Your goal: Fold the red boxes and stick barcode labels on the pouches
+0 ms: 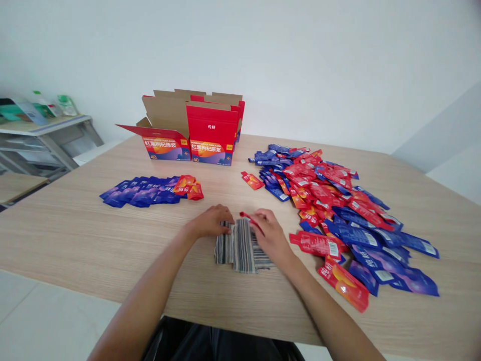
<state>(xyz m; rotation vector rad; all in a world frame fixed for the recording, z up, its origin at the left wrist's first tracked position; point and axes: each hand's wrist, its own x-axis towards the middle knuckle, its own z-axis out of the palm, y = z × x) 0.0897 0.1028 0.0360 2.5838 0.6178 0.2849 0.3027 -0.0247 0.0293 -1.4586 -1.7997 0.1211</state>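
A striped grey cloth (240, 248) lies folded on the wooden table (75, 230) in front of me. My left hand (210, 222) rests on the cloth's upper left corner with fingers curled down on it. My right hand (271, 233) lies on the cloth's right side and pinches a red sachet (251, 220) on edge against the cloth. A big loose heap of red and blue sachets (338, 200) spreads to the right of my hands. One red sachet (252, 180) lies alone beyond the cloth.
A row of blue sachets ending in a few red ones (150, 190) lies at the left. Two open red cartons (195, 128) stand at the table's far side. A grey shelf unit (41, 135) with packets stands at the far left by the wall.
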